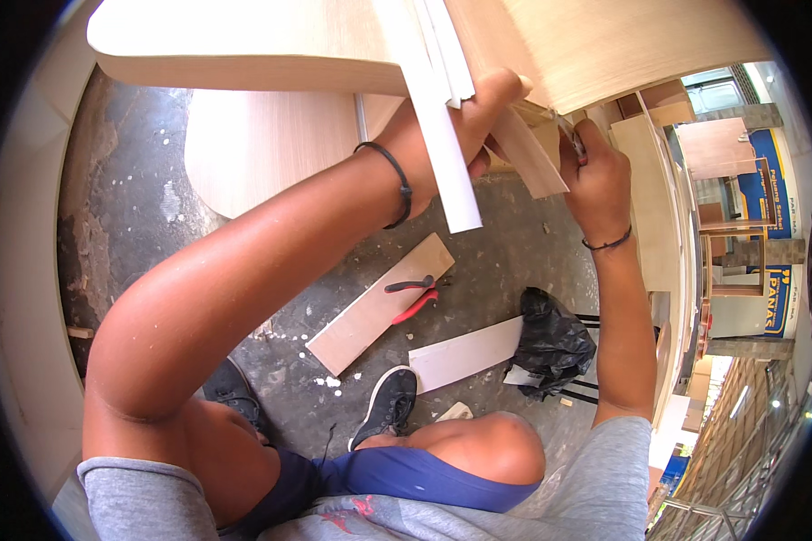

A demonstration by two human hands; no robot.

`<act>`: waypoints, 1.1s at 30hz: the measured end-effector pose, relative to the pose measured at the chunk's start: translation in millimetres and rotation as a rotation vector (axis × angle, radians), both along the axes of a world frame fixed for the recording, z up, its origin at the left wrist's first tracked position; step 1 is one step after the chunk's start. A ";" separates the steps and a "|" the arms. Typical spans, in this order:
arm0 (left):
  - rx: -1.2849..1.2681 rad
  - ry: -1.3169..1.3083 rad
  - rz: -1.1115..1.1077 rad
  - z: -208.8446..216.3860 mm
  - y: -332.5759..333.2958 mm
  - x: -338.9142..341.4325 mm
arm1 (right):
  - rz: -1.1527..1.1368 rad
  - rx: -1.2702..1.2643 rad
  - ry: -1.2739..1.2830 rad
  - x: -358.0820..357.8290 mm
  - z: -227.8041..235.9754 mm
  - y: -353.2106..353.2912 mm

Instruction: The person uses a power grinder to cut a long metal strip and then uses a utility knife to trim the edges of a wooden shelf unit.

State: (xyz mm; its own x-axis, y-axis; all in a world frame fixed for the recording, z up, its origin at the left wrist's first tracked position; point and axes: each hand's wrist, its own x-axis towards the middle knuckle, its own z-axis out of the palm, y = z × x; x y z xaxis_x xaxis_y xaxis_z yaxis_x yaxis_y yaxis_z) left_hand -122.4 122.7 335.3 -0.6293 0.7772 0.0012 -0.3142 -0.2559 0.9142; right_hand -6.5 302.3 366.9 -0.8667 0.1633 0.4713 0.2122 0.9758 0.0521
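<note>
My left hand (pixel 480 122) reaches up to the underside of a pale wooden furniture piece (pixel 595 54), its fingers closed round a wood-grain strip (pixel 534 160) whose free end points at my right hand. Long white edging strips (pixel 453 171) hang down over the back of the left hand and wrist. My right hand (pixel 597 176), just right of that strip, is closed on a small tool (pixel 578 142) with a thin metal tip near the panel's lower edge. Most of the tool lies hidden in the fingers, so its kind is unclear.
Red-and-black pliers (pixel 413 298) rest against a wooden board (pixel 370 316) on the stained floor. Nearby lie a white board (pixel 465 354) and a crumpled black plastic bag (pixel 555 343). A rounded panel (pixel 253 149) stands at left; stacked boards (pixel 650 198) line the right.
</note>
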 end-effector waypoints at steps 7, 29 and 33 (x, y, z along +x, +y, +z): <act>0.013 -0.039 -0.016 1.9 0.6 3.5 | 0.062 -0.164 -0.039 -11.7 -5.7 14.9; -0.016 0.034 -0.014 2.0 -2.1 2.4 | -0.016 -0.093 -0.065 3.1 0.5 5.0; 0.048 -0.008 0.004 -6.5 6.3 2.7 | -0.054 -0.488 -0.305 1.6 11.6 5.9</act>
